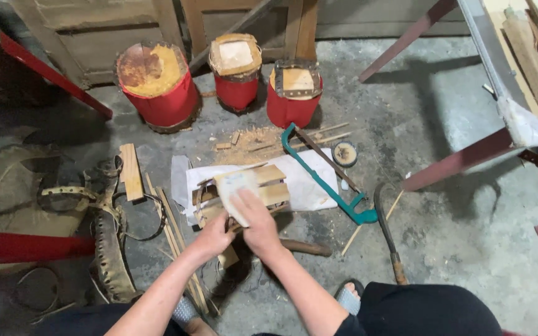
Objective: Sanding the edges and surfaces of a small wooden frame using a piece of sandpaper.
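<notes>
Dusty concrete floor (pixel 456 249) with scattered sawdust (pixel 263 140).

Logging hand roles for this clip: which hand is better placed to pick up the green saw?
Probably the right hand. It rests on the pale block on the side towards the green saw, which lies to its right. The left hand sits lower, at the wooden piece, farther from the saw.

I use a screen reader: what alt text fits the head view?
Two bare hands, left hand and right hand, press a pale sheet onto a small wooden frame on a concrete floor, a green hacksaw and three red drums nearby.
</notes>
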